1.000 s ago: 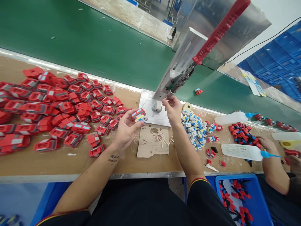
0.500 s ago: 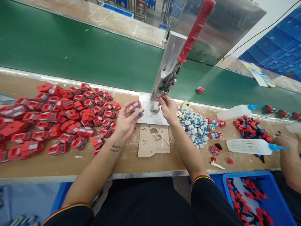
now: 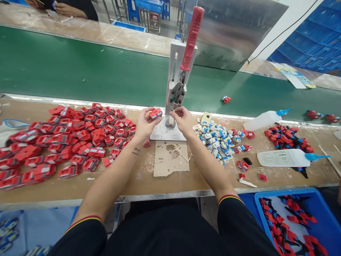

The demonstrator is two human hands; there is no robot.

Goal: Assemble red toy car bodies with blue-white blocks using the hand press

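Head view: the left hand [image 3: 144,126] grips the red part [image 3: 155,113] above the tabletop [image 3: 138,179], just left of the toggle clamp [image 3: 179,89], long axis roughly crosswise. The right hand [image 3: 184,122] is nearer the pale block [image 3: 171,121]; whether its grip holds anything cannot be determined.

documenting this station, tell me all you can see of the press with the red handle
The press stands upright on a metal base plate. Its slotted back plate and linkage look like bare metal; the red handle, plastic-looking, points up, tilting slightly. A pale block shows at the base. The right hand is close below the linkage; contact is unclear.
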